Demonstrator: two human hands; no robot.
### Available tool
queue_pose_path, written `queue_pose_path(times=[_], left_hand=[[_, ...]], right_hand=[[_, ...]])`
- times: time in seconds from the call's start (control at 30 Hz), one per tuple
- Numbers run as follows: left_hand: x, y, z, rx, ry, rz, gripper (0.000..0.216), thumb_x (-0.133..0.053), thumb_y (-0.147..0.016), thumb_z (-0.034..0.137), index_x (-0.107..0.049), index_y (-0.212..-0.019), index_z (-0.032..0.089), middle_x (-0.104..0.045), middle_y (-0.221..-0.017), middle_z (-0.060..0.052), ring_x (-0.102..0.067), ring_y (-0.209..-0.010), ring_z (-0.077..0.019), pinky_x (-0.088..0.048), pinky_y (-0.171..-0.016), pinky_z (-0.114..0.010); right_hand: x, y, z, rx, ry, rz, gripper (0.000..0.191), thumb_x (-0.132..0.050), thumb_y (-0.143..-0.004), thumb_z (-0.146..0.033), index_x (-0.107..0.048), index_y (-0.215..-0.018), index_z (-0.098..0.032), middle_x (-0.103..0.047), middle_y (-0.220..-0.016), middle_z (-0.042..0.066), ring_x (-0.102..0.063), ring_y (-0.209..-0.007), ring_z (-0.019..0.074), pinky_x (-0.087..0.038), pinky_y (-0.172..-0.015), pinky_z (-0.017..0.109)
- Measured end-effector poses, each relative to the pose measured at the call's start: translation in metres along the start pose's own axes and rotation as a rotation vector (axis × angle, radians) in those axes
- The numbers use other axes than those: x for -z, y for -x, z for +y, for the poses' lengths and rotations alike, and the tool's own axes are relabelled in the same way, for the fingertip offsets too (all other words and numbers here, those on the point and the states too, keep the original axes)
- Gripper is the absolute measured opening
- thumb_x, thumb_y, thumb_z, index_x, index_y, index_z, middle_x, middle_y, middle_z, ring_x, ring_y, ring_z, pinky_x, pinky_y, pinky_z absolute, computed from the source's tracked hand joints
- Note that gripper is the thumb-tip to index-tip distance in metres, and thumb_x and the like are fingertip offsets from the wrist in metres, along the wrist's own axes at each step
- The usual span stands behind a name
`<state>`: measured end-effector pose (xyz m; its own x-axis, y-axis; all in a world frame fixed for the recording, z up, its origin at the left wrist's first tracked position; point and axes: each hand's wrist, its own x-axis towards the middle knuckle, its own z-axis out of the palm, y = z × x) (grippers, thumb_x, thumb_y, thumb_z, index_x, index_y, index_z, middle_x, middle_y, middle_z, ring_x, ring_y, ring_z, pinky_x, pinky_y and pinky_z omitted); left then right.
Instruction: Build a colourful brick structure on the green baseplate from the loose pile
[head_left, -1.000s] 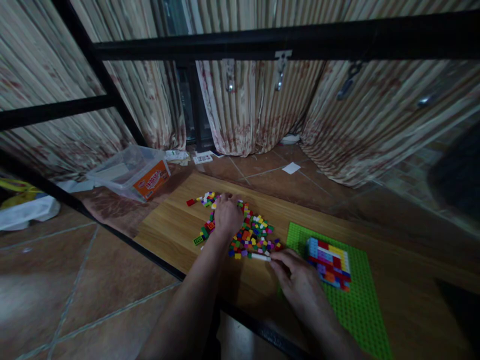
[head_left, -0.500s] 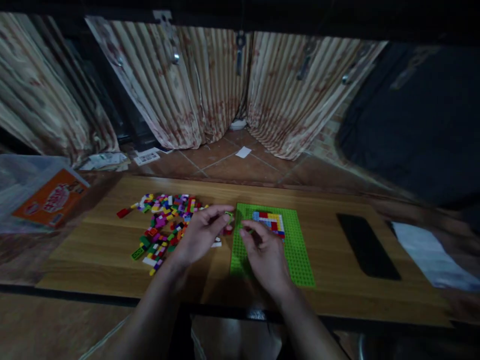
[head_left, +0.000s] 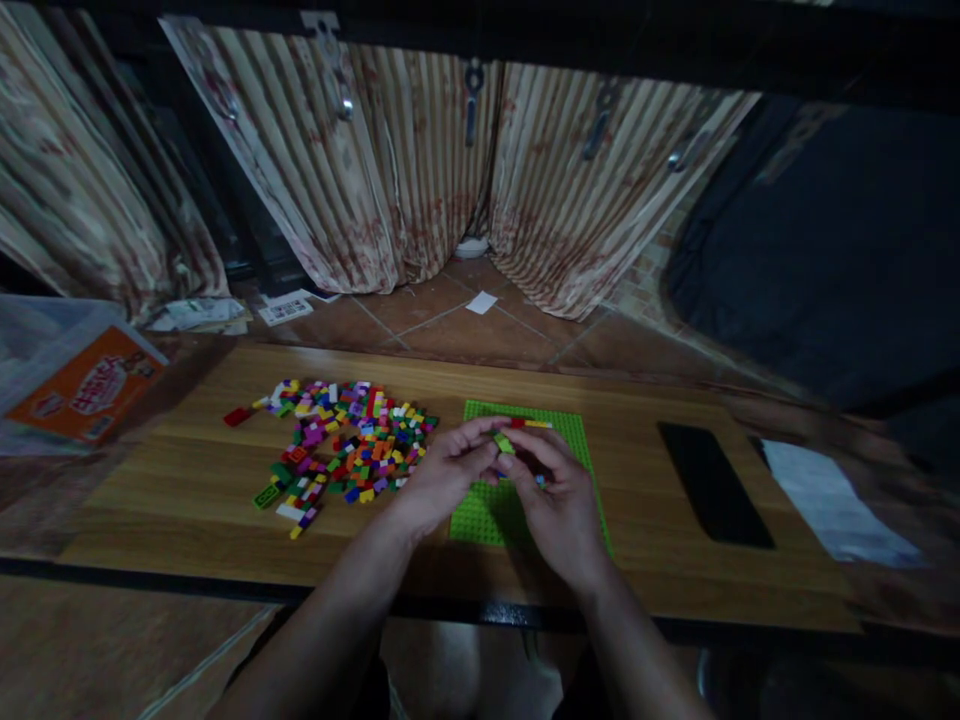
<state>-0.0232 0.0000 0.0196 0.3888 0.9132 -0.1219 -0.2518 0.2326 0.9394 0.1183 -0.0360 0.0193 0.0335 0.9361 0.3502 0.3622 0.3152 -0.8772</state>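
Observation:
My left hand [head_left: 446,472] and my right hand [head_left: 559,500] meet over the green baseplate [head_left: 480,515] on the wooden table [head_left: 187,500]. Between the fingertips of both hands sits a small light-green brick [head_left: 503,443], pinched from both sides. The brick build on the plate is mostly hidden behind my right hand; only a red and yellow edge [head_left: 529,424] shows. A pile of small coloured bricks [head_left: 352,450] lies on the table left of my hands.
A black phone [head_left: 712,483] lies on the table to the right, with a white sheet [head_left: 832,500] beyond it. A clear plastic box with an orange label [head_left: 75,385] stands at far left. Striped curtains [head_left: 420,170] hang behind the table.
My view swung right, then steadied. My left hand left the brick pile with a green brick and moved to the baseplate. My right hand came over the build, and both hands now meet.

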Motion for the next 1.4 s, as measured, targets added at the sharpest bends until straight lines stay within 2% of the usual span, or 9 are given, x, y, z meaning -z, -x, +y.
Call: queue_pose_path(times=[0.1, 0.23, 0.43, 0.57, 0.7, 0.83, 1.0, 1.23, 1.4], left_hand=[[-0.003, -0.002, -0.004, -0.012, -0.019, -0.026, 0.046, -0.070, -0.076, 0.034, -0.064, -0.117, 0.015, -0.066, -0.079, -0.003, -0.056, -0.069, -0.0110, -0.046, -0.065, -0.024], [-0.009, -0.003, -0.008, -0.044, -0.066, -0.029, 0.041, -0.067, -0.077, 0.032, -0.063, -0.113, 0.013, -0.069, -0.088, -0.007, -0.060, -0.073, -0.0128, -0.046, -0.061, -0.023], [-0.018, -0.003, -0.011, -0.075, -0.214, -0.022, 0.034, -0.060, -0.082, 0.030, -0.062, -0.111, 0.013, -0.070, -0.082, -0.005, -0.061, -0.067, -0.0122, -0.046, -0.057, -0.022], [-0.007, -0.006, -0.011, -0.145, -0.386, 0.101, 0.027, -0.057, -0.084, 0.030, -0.066, -0.104, 0.014, -0.070, -0.080, -0.004, -0.061, -0.068, -0.0130, -0.047, -0.060, -0.023], [0.012, -0.013, -0.017, -0.163, -0.559, 0.225, 0.028, -0.055, -0.082, 0.025, -0.067, -0.106, 0.014, -0.072, -0.083, -0.004, -0.064, -0.074, -0.0156, -0.050, -0.067, -0.026], [0.015, -0.017, -0.023, -0.186, -0.673, 0.230, 0.026, -0.057, -0.081, 0.024, -0.069, -0.103, 0.017, -0.073, -0.091, -0.004, -0.067, -0.084, -0.0175, -0.052, -0.075, -0.027], [0.008, -0.016, -0.021, -0.163, -0.713, 0.209, 0.023, -0.055, -0.081, 0.022, -0.069, -0.099, 0.017, -0.074, -0.091, -0.004, -0.068, -0.082, -0.0172, -0.053, -0.076, -0.028], [0.009, -0.018, -0.025, -0.164, -0.708, 0.165, 0.021, -0.054, -0.082, 0.021, -0.069, -0.097, 0.017, -0.074, -0.091, -0.004, -0.068, -0.080, -0.0170, -0.053, -0.074, -0.028], [0.008, -0.017, -0.025, -0.163, -0.712, 0.181, 0.021, -0.054, -0.082, 0.021, -0.069, -0.097, 0.017, -0.074, -0.091, -0.004, -0.068, -0.081, -0.0170, -0.054, -0.075, -0.028]], right_hand=[[0.007, 0.000, 0.001, -0.024, 0.004, -0.010, 0.022, -0.058, -0.087, -0.026, -0.068, -0.107, -0.028, -0.064, -0.111, 0.005, -0.060, -0.102, 0.0195, -0.048, -0.089, 0.036], [0.017, 0.001, 0.000, -0.080, 0.010, -0.032, 0.019, -0.062, -0.084, -0.026, -0.069, -0.101, -0.026, -0.066, -0.107, 0.004, -0.061, -0.097, 0.0191, -0.048, -0.086, 0.035], [0.032, 0.001, 0.009, -0.123, 0.055, -0.036, 0.017, -0.065, -0.081, -0.029, -0.069, -0.096, -0.023, -0.068, -0.088, 0.002, -0.061, -0.078, 0.0163, -0.048, -0.073, 0.030], [0.051, 0.000, 0.024, -0.112, 0.176, 0.024, 0.017, -0.064, -0.080, -0.031, -0.070, -0.094, -0.022, -0.068, -0.089, 0.003, -0.061, -0.076, 0.0171, -0.048, -0.069, 0.029], [0.063, 0.003, 0.032, -0.097, 0.365, -0.063, 0.016, -0.061, -0.081, -0.027, -0.070, -0.093, -0.020, -0.068, -0.092, 0.005, -0.061, -0.073, 0.0166, -0.049, -0.067, 0.029], [0.059, 0.005, 0.034, -0.048, 0.433, -0.143, 0.016, -0.058, -0.082, -0.021, -0.069, -0.094, -0.022, -0.066, -0.091, 0.004, -0.062, -0.076, 0.0168, -0.050, -0.072, 0.031], [0.048, 0.004, 0.039, 0.000, 0.433, -0.173, 0.016, -0.058, -0.081, -0.017, -0.067, -0.093, -0.023, -0.064, -0.093, 0.003, -0.061, -0.077, 0.0159, -0.051, -0.072, 0.030], [0.042, 0.003, 0.042, -0.001, 0.431, -0.154, 0.019, -0.056, -0.079, -0.013, -0.067, -0.092, -0.022, -0.061, -0.095, 0.003, -0.059, -0.071, 0.0138, -0.052, -0.069, 0.029], [0.046, 0.003, 0.040, -0.035, 0.407, -0.138, 0.022, -0.058, -0.077, -0.017, -0.067, -0.096, -0.021, -0.061, -0.095, 0.004, -0.059, -0.068, 0.0136, -0.052, -0.067, 0.030]])
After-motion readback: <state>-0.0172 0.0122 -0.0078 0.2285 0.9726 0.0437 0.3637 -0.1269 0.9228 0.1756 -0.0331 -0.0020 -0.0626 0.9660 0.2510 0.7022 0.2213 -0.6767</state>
